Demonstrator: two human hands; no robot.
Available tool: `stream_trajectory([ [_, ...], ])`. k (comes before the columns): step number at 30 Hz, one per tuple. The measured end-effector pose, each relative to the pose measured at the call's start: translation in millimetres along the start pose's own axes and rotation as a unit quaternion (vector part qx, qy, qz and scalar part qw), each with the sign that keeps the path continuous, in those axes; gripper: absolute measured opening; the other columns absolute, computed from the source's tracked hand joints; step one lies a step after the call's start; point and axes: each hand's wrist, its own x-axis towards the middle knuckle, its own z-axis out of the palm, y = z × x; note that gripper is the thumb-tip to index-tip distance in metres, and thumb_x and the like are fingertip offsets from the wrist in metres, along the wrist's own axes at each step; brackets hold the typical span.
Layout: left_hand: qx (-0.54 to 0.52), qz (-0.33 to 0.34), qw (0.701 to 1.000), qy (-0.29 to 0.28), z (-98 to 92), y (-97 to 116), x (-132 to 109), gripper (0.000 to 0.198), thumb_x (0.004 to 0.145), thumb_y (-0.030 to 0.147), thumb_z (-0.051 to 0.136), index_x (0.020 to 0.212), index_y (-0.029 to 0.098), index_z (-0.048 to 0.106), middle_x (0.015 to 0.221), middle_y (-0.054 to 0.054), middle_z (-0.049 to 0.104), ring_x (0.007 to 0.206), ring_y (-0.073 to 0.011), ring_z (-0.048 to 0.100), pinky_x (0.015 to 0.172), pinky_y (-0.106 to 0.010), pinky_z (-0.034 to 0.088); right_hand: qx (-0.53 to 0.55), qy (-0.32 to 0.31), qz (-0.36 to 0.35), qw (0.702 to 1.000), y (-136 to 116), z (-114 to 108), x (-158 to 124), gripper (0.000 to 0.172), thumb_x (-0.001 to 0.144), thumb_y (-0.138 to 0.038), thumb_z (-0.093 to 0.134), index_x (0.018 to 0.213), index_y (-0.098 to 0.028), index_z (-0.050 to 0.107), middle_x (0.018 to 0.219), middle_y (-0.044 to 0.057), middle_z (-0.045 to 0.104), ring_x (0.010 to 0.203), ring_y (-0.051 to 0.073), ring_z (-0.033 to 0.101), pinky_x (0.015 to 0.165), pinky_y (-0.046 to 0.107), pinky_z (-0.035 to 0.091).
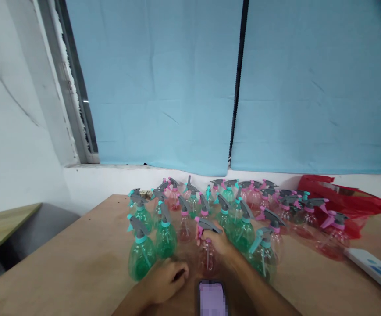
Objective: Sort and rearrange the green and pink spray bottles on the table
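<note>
My right hand [218,240] is wrapped round the neck of a clear pink spray bottle [208,262] with a grey and pink trigger head. The bottle stands upright on the wooden table [91,259]. Near the table's front, my left hand [169,278] rests with its fingers curled; whether anything is inside them is hidden. Just behind it stand a green spray bottle [140,259] and a second green one [166,239]. To the right of my right forearm is a clear bottle with a teal head [263,259]. A phone [211,298] lies between my forearms.
Several more green and pink spray bottles crowd the table's back, up to the wall. Red plastic bags [344,197] lie at the back right, with a white and blue box [374,270] in front. Blue curtains [164,83] hang behind. Another board [8,226] is at the left.
</note>
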Motion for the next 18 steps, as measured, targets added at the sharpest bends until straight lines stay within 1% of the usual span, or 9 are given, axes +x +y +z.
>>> stream_trajectory([
  [2,0.0,0.002,1.0,0.002,1.0,-0.9,0.2,0.014,0.091,0.016,0.053,0.089,0.025,0.063,0.072,0.004,0.065,0.065,-0.0147,0.06,0.06,-0.023,0.035,0.003,0.004,0.002,1.0,1.1,-0.5,-0.2,0.013,0.06,-0.02,0.054,0.065,-0.02,0.067,0.056,-0.001,0.066,0.052,0.016,0.058,0.053,0.026,0.041],
  [3,0.0,0.004,1.0,0.002,1.4,-1.3,0.3,0.014,0.091,0.016,0.053,0.089,0.025,0.063,0.073,0.004,0.066,0.066,-0.0148,0.06,0.06,-0.023,0.035,-0.003,-0.002,-0.003,1.0,1.4,-1.3,0.1,0.015,0.061,-0.021,0.054,0.068,-0.02,0.068,0.057,-0.001,0.066,0.052,0.016,0.059,0.054,0.026,0.042],
  [7,-0.001,0.007,1.0,-0.004,0.9,-1.2,0.4,0.014,0.093,0.016,0.052,0.09,0.025,0.063,0.075,0.004,0.067,0.067,-0.0145,0.061,0.061,-0.023,0.035,-0.035,-0.035,-0.038,0.998,1.6,-5.9,3.0,0.031,0.066,-0.019,0.054,0.089,-0.021,0.076,0.063,-0.003,0.07,0.057,0.016,0.061,0.06,0.027,0.044],
  [9,0.0,0.005,1.0,-0.005,-0.3,-0.2,0.3,0.014,0.093,0.017,0.052,0.09,0.025,0.063,0.075,0.004,0.067,0.067,-0.0149,0.061,0.061,-0.023,0.035,-0.032,-0.046,-0.042,0.998,2.1,-6.8,3.8,0.033,0.067,-0.019,0.054,0.092,-0.021,0.076,0.063,-0.002,0.07,0.056,0.016,0.061,0.059,0.026,0.043],
  [10,0.0,0.004,1.0,-0.005,-0.9,0.3,0.3,0.014,0.094,0.018,0.052,0.09,0.025,0.064,0.075,0.004,0.067,0.068,-0.0152,0.061,0.061,-0.023,0.035,-0.029,-0.043,-0.039,0.998,2.6,-6.6,3.7,0.033,0.066,-0.018,0.054,0.09,-0.021,0.076,0.062,-0.002,0.07,0.055,0.016,0.06,0.057,0.025,0.042],
  [12,-0.003,0.003,1.0,-0.006,-1.9,1.0,0.4,0.014,0.094,0.018,0.052,0.091,0.025,0.064,0.075,0.004,0.068,0.068,-0.0155,0.061,0.061,-0.024,0.036,-0.02,-0.016,-0.024,0.999,3.5,-4.7,2.9,0.029,0.063,-0.019,0.054,0.082,-0.021,0.075,0.06,-0.002,0.068,0.052,0.016,0.059,0.055,0.025,0.041],
  [15,-0.007,0.001,1.0,-0.011,-2.2,0.9,0.6,0.014,0.093,0.017,0.052,0.091,0.025,0.064,0.074,0.004,0.067,0.067,-0.0152,0.06,0.061,-0.023,0.036,-0.006,0.037,-0.01,0.999,3.7,-0.7,1.4,0.023,0.06,-0.019,0.054,0.073,-0.021,0.072,0.06,-0.001,0.067,0.053,0.016,0.059,0.058,0.027,0.046],
  [16,-0.006,0.0,1.0,-0.011,-2.1,0.7,0.6,0.015,0.093,0.017,0.052,0.091,0.025,0.064,0.074,0.004,0.067,0.068,-0.0152,0.06,0.061,-0.023,0.036,-0.006,0.046,-0.01,0.999,3.3,0.1,1.3,0.023,0.06,-0.019,0.054,0.074,-0.021,0.072,0.061,-0.001,0.068,0.054,0.016,0.06,0.059,0.028,0.048],
  [18,-0.005,-0.002,1.0,-0.01,-1.9,0.3,0.5,0.015,0.093,0.017,0.052,0.092,0.025,0.065,0.075,0.004,0.066,0.068,-0.0153,0.06,0.062,-0.023,0.036,-0.014,0.042,-0.02,0.999,2.4,0.2,2.0,0.026,0.061,-0.02,0.054,0.078,-0.022,0.074,0.064,-0.002,0.069,0.057,0.017,0.061,0.06,0.028,0.048],
])
